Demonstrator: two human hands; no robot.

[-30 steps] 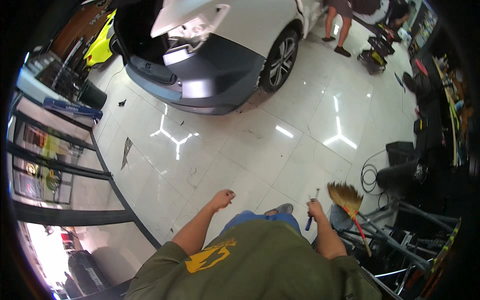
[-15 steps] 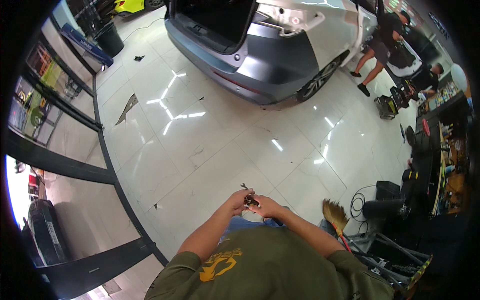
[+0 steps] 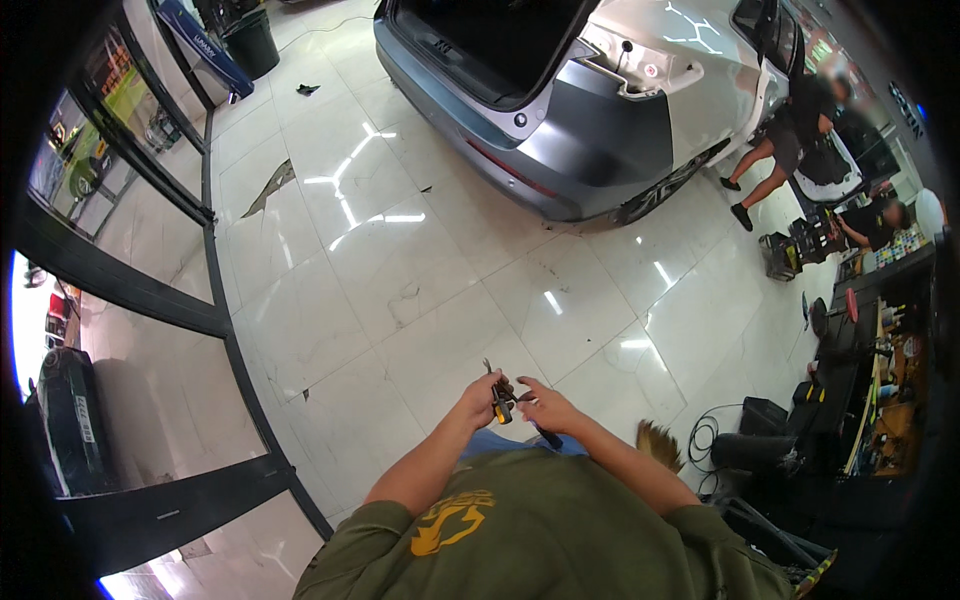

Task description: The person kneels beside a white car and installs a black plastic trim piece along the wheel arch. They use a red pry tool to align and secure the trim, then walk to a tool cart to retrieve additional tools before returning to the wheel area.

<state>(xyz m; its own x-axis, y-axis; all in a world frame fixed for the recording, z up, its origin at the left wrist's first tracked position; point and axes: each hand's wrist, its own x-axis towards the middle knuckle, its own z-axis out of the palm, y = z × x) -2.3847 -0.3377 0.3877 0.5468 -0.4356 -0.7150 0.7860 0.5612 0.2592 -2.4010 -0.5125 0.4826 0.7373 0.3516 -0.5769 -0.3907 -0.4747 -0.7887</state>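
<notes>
My left hand (image 3: 482, 398) is closed around a fork-tipped hand tool (image 3: 502, 410). Its black and yellow handle points down toward me, and its metal tip sticks out past the fingers. Just beside it, my right hand (image 3: 550, 410) is closed on a slim dark tool (image 3: 547, 436), whose end shows below the palm; its exact kind is unclear. The two hands are close together in front of my waist, over the tiled floor (image 3: 450, 330).
A grey car (image 3: 600, 140) with its tailgate open stands ahead. Glass doors (image 3: 160, 390) run along the left. At right are a broom (image 3: 660, 445), a coiled cable (image 3: 703, 437) and a cluttered workbench (image 3: 890, 370). Two people work beyond, one a standing person (image 3: 790, 130).
My hands have moved slightly apart, and the yellow and black handle now shows in my left hand. My view has shifted, moving the car rightward in the picture.
</notes>
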